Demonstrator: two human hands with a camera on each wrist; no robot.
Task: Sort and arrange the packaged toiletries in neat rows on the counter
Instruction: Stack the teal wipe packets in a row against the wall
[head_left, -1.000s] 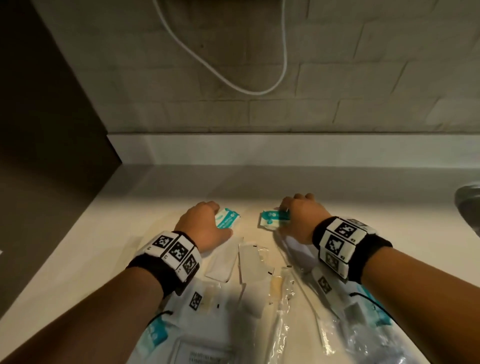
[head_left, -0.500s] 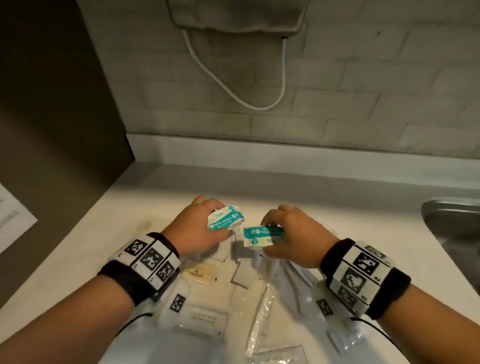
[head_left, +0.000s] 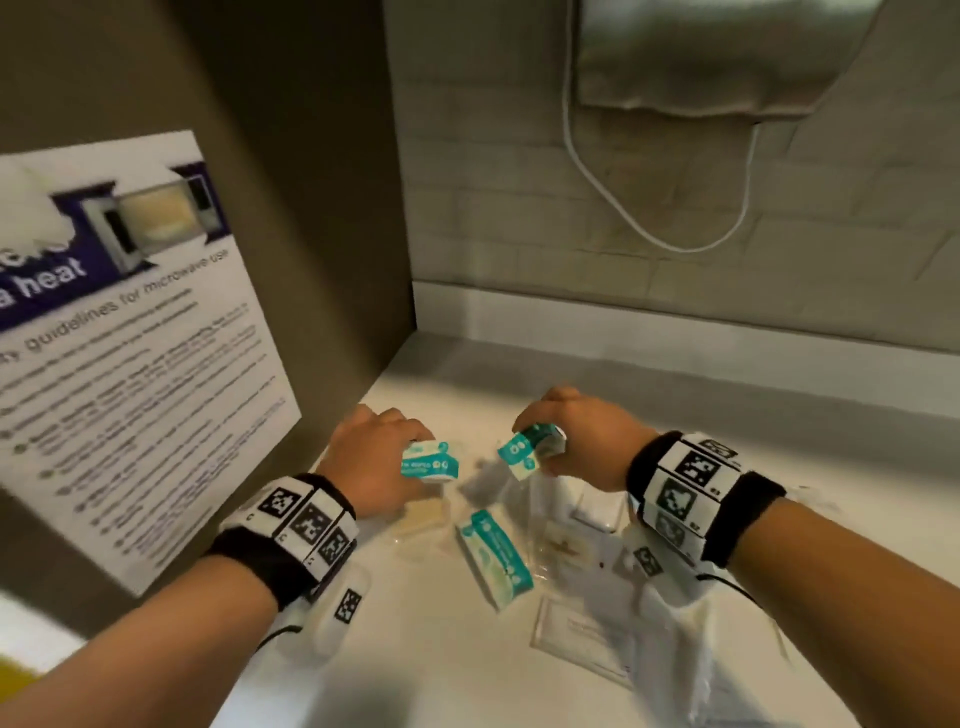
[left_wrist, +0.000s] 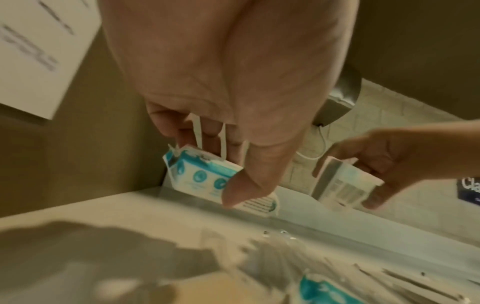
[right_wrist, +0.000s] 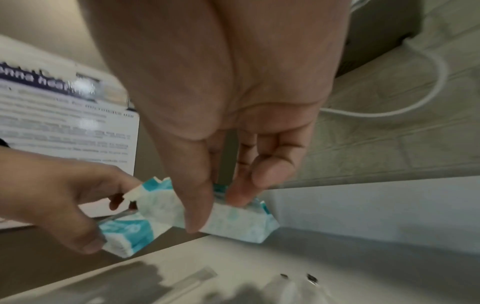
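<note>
Head view, centre of frame: left hand (head_left: 371, 460) pinches a small teal-and-white packet (head_left: 431, 461), thumb on the near face and fingers curled behind it, as the left wrist view confirms. Packet is lifted off the counter (head_left: 457, 660), tilted, its printed face toward the camera. Right hand (head_left: 576, 441), just right of it, grips a second teal packet (head_left: 530, 448), thumb across the front and fingertips behind; in the right wrist view this one is slanted, low end toward lower right of frame. The two held packets are near each other but apart. A third teal packet (head_left: 494, 557) lies flat on the counter below and between the hands, long axis running diagonally toward lower right. Around it, lower centre to lower right, a loose scatter of clear sachets (head_left: 576, 540), some with pale tan contents; edges blurred, count cannot be told. One tan sachet (head_left: 423, 514) sits just under the left hand. Both wrists carry black bands with black-and-white marker tiles. Left of frame: a dark side panel bearing a white notice (head_left: 130, 374) with a purple header and lines of small print on microwave use. Back of frame: pale tiled wall (head_left: 519, 218); upper right, a steel unit (head_left: 717, 57) mounted on it with a white cord (head_left: 670, 244) drooping in a loop below. Motion blur over much of the wrist views.
</note>
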